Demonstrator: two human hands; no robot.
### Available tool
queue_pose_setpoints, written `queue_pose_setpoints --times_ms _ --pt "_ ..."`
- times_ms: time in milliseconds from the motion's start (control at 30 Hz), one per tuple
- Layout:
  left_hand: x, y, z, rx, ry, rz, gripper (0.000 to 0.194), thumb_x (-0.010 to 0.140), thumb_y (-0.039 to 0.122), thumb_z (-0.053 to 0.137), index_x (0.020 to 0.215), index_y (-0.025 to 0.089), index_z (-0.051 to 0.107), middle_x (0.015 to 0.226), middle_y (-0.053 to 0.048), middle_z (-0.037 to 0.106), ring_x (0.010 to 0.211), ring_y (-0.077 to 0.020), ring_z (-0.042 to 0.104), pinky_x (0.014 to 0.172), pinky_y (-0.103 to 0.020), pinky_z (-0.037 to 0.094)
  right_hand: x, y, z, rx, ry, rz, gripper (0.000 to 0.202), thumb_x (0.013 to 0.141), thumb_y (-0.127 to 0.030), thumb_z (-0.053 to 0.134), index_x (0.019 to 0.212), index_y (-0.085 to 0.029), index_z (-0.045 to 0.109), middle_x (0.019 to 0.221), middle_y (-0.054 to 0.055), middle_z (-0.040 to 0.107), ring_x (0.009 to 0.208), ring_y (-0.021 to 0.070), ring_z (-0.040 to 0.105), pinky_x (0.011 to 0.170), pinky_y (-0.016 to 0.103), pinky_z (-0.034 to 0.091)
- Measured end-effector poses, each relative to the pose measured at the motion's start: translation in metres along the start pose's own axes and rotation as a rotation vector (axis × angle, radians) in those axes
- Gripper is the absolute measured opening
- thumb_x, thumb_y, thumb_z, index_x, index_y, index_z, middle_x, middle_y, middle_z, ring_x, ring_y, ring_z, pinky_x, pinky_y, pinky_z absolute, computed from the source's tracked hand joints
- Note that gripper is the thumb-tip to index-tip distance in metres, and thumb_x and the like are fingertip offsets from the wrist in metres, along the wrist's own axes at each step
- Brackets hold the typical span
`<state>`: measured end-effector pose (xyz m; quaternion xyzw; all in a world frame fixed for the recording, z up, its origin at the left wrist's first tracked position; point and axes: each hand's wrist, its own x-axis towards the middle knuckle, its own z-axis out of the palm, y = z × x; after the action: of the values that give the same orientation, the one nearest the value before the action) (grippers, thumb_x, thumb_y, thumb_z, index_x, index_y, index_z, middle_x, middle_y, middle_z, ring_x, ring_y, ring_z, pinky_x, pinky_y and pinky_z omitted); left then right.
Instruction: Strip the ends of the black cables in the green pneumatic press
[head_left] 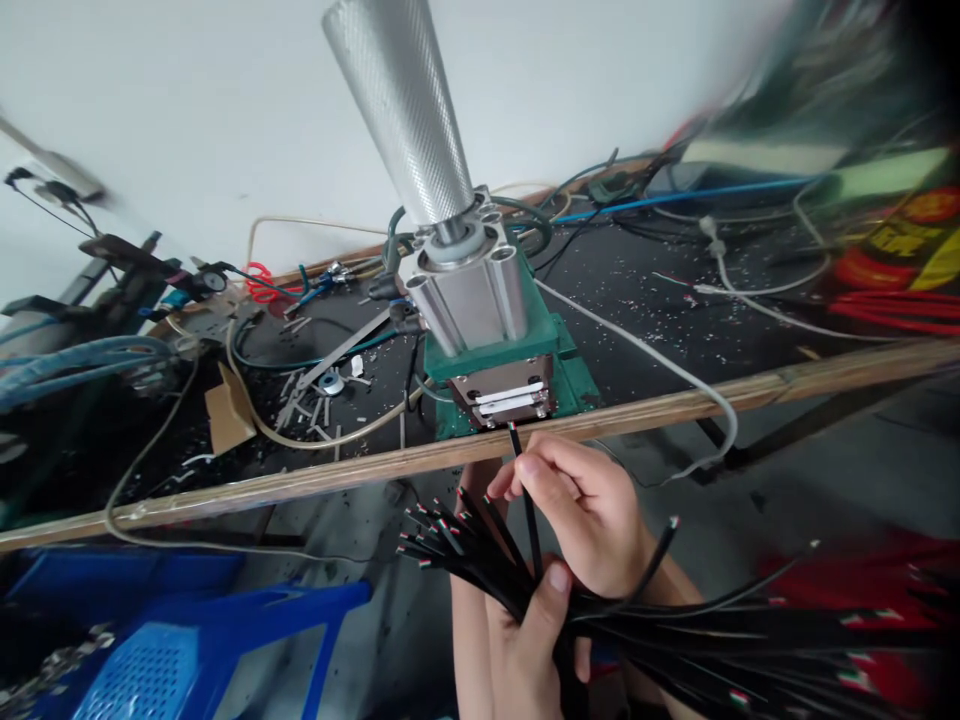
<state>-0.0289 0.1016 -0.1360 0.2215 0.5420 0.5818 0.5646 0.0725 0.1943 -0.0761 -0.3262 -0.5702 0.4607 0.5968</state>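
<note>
My left hand [534, 640] is closed around a bundle of black cables [480, 545], its thumb lying across them. Their trimmed ends fan out to the left, showing small red, white and green wire tips. Between thumb and fingers, my right hand [589, 500] pinches one black cable [530, 515] from the bundle. The tip of that cable points up at the front of a pneumatic press [480, 300], just below its metal jaws [510, 395]. Whether the tip touches the jaws I cannot tell. More of the bundle trails off to the right.
The press stands on a green base [574, 375] at the wooden edge [360, 465] of a dark workbench. Cut scraps, a cardboard piece [227, 410] and red-handled scissors [262, 283] lie left. A grey cord [645, 350] loops over the edge. Below is a blue plastic stool [150, 675].
</note>
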Motion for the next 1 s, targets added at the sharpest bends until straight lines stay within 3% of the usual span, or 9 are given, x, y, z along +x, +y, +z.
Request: queue_pose_setpoints --times_ms 100,200,267,367,500,633,833,1000 --pt "0.003 -0.001 0.004 0.002 0.031 0.024 0.069 0.082 0.05 0.1 0.142 0.029 0.076 0.063 0.002 0.07 0.038 -0.0171 0.057 0.035 -0.024 0.043 0.002 0.002 -0.001 0.013 0.014 0.005 0.038 0.116 -0.042 0.059 0.084 -0.027 0.074 0.083 0.008 0.078 0.077 0.0268 0.073 0.074 0.043 0.054" --pt "0.005 -0.003 0.008 -0.013 0.088 0.106 0.072 0.076 0.048 0.104 0.14 0.031 0.076 0.088 -0.006 0.083 0.065 -0.0289 0.079 0.046 -0.028 0.056 0.003 0.004 -0.004 -0.012 -0.026 -0.054 0.038 0.117 -0.038 0.057 0.085 -0.027 0.074 0.082 0.007 0.075 0.076 0.0258 0.072 0.072 0.042 0.053" --pt "0.006 -0.004 0.008 -0.026 0.098 0.124 0.074 0.075 0.048 0.105 0.141 0.032 0.075 0.097 -0.008 0.085 0.071 -0.0322 0.082 0.049 -0.03 0.059 0.003 0.004 -0.005 -0.015 -0.051 -0.112 0.036 0.116 -0.035 0.057 0.085 -0.027 0.073 0.082 0.007 0.074 0.076 0.0256 0.071 0.071 0.042 0.053" --pt "0.005 -0.001 0.006 -0.036 0.055 0.068 0.08 0.078 0.048 0.103 0.149 0.033 0.07 0.09 -0.005 0.083 0.047 -0.0216 0.069 0.041 -0.027 0.052 0.003 0.004 -0.004 -0.018 -0.061 -0.134 0.034 0.116 -0.034 0.059 0.085 -0.027 0.072 0.081 0.007 0.074 0.073 0.0252 0.069 0.069 0.041 0.052" --pt "0.003 0.008 0.006 -0.061 -0.004 0.0 0.085 0.085 0.047 0.1 0.158 0.028 0.062 0.078 0.0 0.075 0.035 -0.0075 0.045 0.034 -0.02 0.04 0.007 0.003 0.002 0.012 -0.004 0.062 0.043 0.115 -0.046 0.059 0.077 -0.027 0.068 0.072 0.006 0.07 0.067 0.0245 0.067 0.065 0.04 0.053" --pt "0.007 0.015 0.008 -0.095 -0.049 -0.034 0.088 0.088 0.05 0.098 0.162 0.022 0.057 0.067 0.006 0.065 0.04 -0.0064 0.042 0.036 -0.016 0.041 0.014 0.003 0.009 0.078 0.024 0.272 0.046 0.113 -0.056 0.062 0.078 -0.027 0.07 0.072 0.006 0.076 0.059 0.0217 0.067 0.056 0.035 0.054" --pt "0.011 0.025 0.011 -0.135 0.006 -0.099 0.105 0.08 0.051 0.103 0.165 0.024 0.048 0.063 0.008 0.064 0.036 -0.0061 0.04 0.033 -0.015 0.04 0.022 0.003 0.015 -0.002 0.101 0.228 0.043 0.112 -0.051 0.066 0.08 -0.024 0.073 0.078 0.006 0.084 0.07 0.021 0.077 0.064 0.029 0.059" --pt "0.005 0.041 0.018 -0.157 -0.021 -0.179 0.111 0.077 0.049 0.105 0.166 0.02 0.046 0.065 0.005 0.067 0.041 -0.0074 0.045 0.036 -0.015 0.043 0.026 -0.004 0.014 -0.052 0.12 0.273 0.043 0.11 -0.048 0.067 0.076 -0.023 0.071 0.074 0.004 0.081 0.062 0.0191 0.073 0.054 0.027 0.054"
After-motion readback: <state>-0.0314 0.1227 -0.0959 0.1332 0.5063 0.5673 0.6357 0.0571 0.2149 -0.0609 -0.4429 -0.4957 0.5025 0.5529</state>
